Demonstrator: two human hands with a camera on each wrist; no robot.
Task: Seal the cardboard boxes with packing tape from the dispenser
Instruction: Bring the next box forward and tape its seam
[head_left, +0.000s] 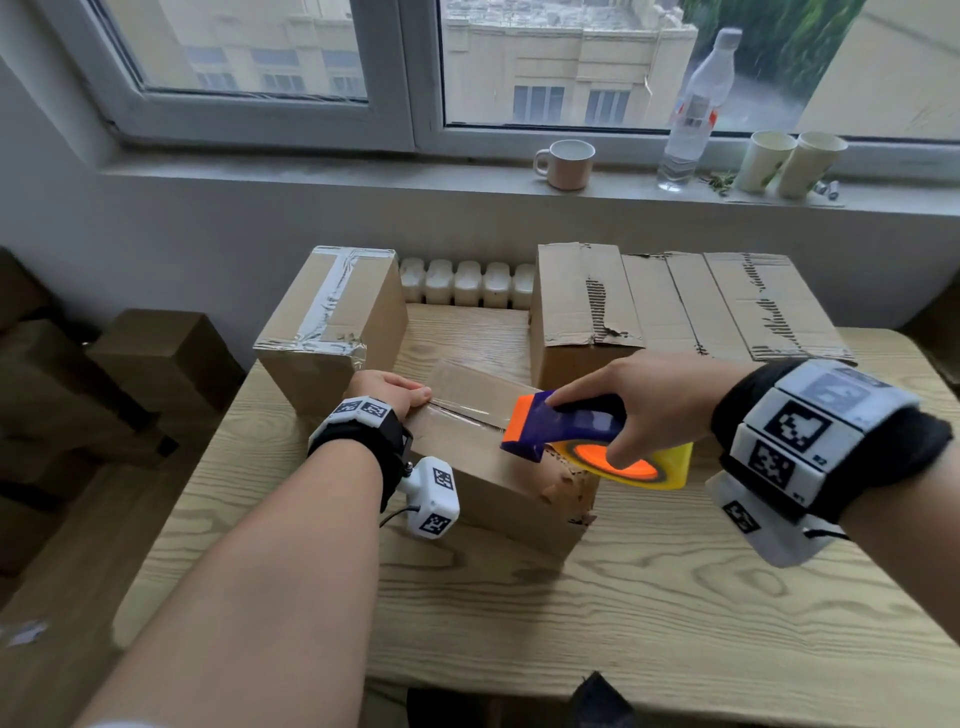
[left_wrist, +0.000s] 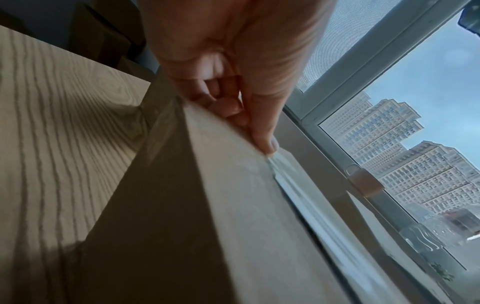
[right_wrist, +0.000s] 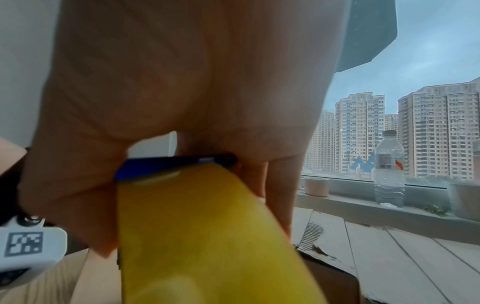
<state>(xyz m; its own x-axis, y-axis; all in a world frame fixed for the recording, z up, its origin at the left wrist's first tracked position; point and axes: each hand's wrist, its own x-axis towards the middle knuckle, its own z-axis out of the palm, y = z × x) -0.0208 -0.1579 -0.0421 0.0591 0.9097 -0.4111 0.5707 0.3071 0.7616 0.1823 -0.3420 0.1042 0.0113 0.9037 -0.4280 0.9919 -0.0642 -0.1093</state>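
Head view — my left hand pinches the tape end to the box; my right hand grips the dispenser — I'd drag low along the seam.

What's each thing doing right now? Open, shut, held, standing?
middle box, flaps shut, tape partway along seam.
tape dispenser, gripped by right hand, on middle box.
left hand, holds middle box's end, fingertip on tape.
left box, taped shut.
right box, surface torn.
bottle, upright, capped.
mug, upright.

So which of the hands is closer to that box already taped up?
Left. The left hand grips the middle box's end, right beside the taped box; the right hand holds the tape dispenser farther right.
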